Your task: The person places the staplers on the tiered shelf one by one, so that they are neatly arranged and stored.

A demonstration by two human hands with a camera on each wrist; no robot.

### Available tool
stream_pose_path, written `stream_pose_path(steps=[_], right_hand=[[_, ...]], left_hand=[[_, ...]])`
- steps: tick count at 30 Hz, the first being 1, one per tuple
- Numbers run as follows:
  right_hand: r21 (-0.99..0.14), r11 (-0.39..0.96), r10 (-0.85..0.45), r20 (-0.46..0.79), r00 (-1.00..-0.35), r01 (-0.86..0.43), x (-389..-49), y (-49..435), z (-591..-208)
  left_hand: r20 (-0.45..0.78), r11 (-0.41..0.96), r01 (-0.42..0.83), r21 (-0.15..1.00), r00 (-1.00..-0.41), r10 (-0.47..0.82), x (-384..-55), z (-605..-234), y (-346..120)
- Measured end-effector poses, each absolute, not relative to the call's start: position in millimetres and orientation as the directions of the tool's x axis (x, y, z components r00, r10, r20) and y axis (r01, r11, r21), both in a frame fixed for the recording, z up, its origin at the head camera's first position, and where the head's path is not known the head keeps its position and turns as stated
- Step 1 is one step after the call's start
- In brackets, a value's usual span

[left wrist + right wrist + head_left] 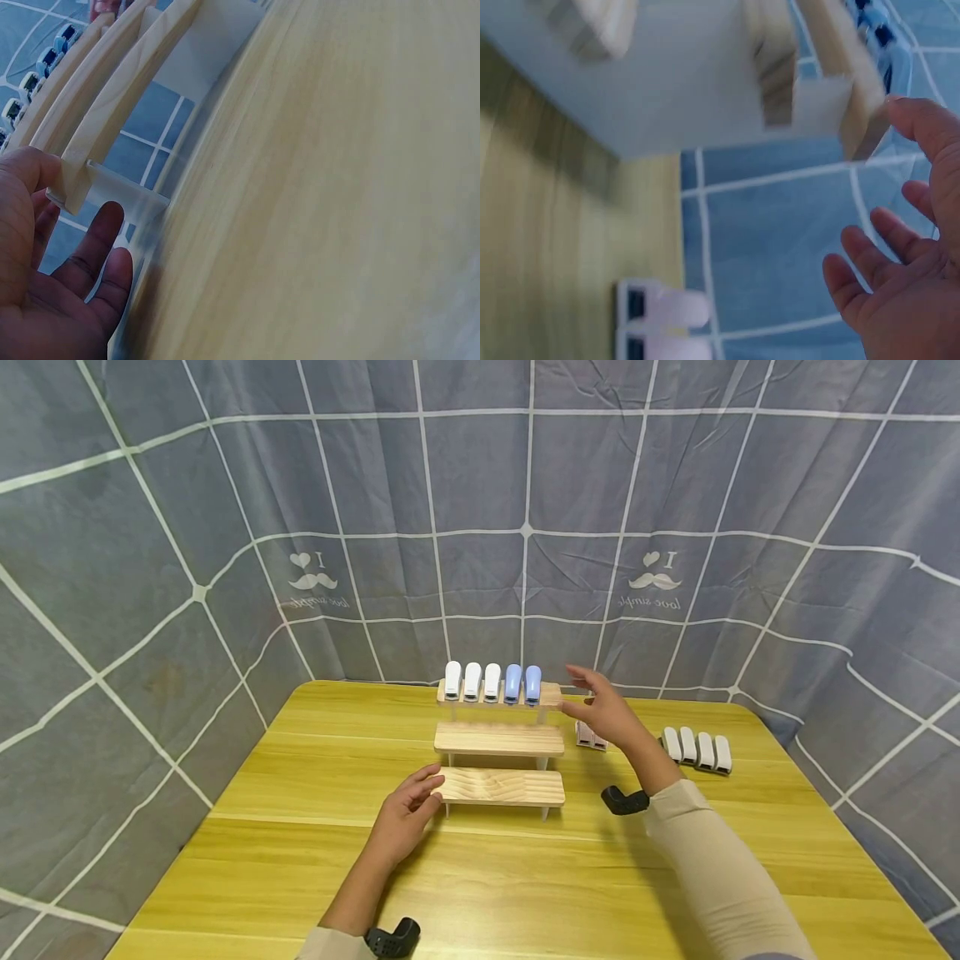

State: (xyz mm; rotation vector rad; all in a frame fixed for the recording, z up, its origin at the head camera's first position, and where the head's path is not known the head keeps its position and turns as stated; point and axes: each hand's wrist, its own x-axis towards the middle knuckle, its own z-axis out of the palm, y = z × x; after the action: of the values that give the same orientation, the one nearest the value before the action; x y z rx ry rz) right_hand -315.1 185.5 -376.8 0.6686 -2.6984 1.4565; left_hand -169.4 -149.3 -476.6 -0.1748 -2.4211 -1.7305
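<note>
We are holding both arms (654, 766) out in front of us, with the right hand (606, 717) sitting farther forward than the left hand (405, 817). We are angling both palms inward, and our fingers are curving loosely, with the thumbs standing apart.

Soft shadows cross the tabletop (517, 860); right-wrist view blurs.
</note>
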Motion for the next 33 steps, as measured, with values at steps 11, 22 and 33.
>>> stream_pose_path(steps=[11, 22, 33], right_hand=[[-0.799, 0.526, -0.306, 0.142, -0.941, -0.292, -315, 230, -417], [-0.828, 0.527, -0.249, 0.063, -0.967, -0.190, -327, 256, -446], [-0.846, 0.518, -0.238, 0.004, -0.971, -0.130, -332, 258, -470]], left_hand=[[0.198, 0.326, 0.189, 0.926, -0.980, 0.007, -169, -475, -150], [0.200, 0.328, 0.193, 0.925, -0.980, 0.011, -169, -474, -150], [0.212, 0.320, 0.205, 0.925, -0.977, 0.013, -170, -476, -150]])
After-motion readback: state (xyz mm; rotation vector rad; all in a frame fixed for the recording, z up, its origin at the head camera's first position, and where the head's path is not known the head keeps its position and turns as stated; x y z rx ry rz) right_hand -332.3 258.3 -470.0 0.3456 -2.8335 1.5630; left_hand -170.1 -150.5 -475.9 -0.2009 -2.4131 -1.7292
